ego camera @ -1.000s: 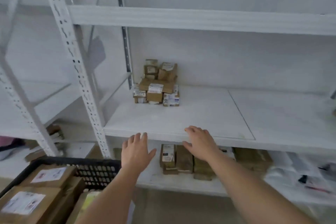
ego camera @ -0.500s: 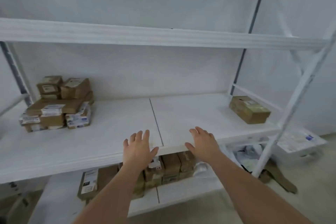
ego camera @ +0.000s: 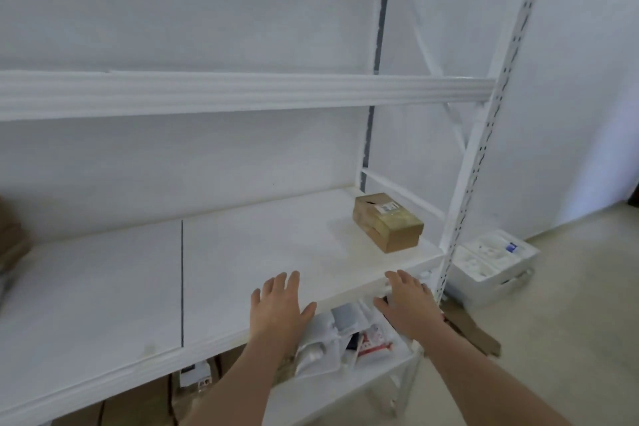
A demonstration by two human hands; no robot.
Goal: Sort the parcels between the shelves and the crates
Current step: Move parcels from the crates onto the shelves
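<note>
At the left edge of the middle shelf (ego camera: 103, 287) a brown stack is cut off by the frame and cannot be identified. The left hand (ego camera: 278, 309) and right hand (ego camera: 408, 306) hover over the shelf's front edge, each grip apart and holding nothing. The cardboard parcel (ego camera: 387, 221) sits near the right rear corner, well apart from both hands. Risk: a one-handed reach could push it off the right end, which has only a thin rail. The lower shelf (ego camera: 345, 387) holds white packaging and parcels, largely hidden by the forearms.
</note>
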